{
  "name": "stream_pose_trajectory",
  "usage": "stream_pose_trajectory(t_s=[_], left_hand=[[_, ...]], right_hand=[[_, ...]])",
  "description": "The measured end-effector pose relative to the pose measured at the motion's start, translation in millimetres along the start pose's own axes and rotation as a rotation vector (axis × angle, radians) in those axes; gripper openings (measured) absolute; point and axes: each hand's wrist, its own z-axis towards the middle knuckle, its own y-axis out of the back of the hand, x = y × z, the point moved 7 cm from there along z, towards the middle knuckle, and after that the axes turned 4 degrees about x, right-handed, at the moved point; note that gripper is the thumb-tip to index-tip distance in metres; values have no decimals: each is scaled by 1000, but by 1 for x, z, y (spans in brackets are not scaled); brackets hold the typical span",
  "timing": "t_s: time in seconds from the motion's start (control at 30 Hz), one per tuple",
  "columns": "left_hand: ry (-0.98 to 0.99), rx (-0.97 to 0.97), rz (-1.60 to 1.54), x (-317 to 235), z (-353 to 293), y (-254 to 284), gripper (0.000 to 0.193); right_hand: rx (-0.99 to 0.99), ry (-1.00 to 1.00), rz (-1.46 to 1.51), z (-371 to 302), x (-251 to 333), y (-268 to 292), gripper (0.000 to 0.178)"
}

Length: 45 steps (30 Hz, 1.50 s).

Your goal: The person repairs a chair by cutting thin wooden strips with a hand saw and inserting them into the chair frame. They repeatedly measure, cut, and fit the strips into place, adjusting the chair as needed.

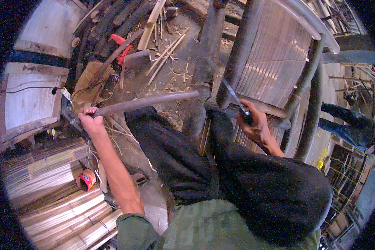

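A smooth brown round pole, which looks like bamboo (154, 100), slants across in front of my knees. My left hand (91, 121) is closed round its left end. The pole's right end lies by a thick dark post (203, 77). My right hand (255, 125), above my right thigh, is closed on the dark handle of a long, narrow-bladed tool (232, 92). Its metal blade points up and left, past the pole's right end, and blurs toward the tip. Whether it is a knife or a saw I cannot tell.
A dark frame with a slatted bamboo panel (275, 54) stands to the right. Poles (123, 14), a red-handled tool (121, 46) and split strips (167, 56) lie ahead. A red tin (86, 180) rests on slats at left. Another person's legs (341, 125) show far right.
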Motion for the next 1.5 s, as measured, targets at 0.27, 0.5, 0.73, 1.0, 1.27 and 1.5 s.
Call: stream_pose_trajectory(t_s=[0.27, 0.5, 0.73, 1.0, 1.27, 1.5], left_hand=[[-422, 69, 693, -6, 17, 8, 9], [-564, 194, 2122, 1, 63, 0, 31], [-448, 192, 2458, 30, 86, -12, 34], [-511, 177, 2482, 30, 95, -6, 29], [-530, 228, 2480, 38, 102, -7, 26], [-720, 379, 2303, 44, 117, -14, 24]], right_hand=[[26, 181, -255, 29, -12, -42, 45], [80, 157, -274, 35, -33, -60, 40], [137, 113, -279, 42, -34, -66, 32], [94, 172, -241, 46, -6, -68, 37], [95, 187, -157, 38, 14, -61, 35], [154, 66, -268, 39, -27, -69, 37]])
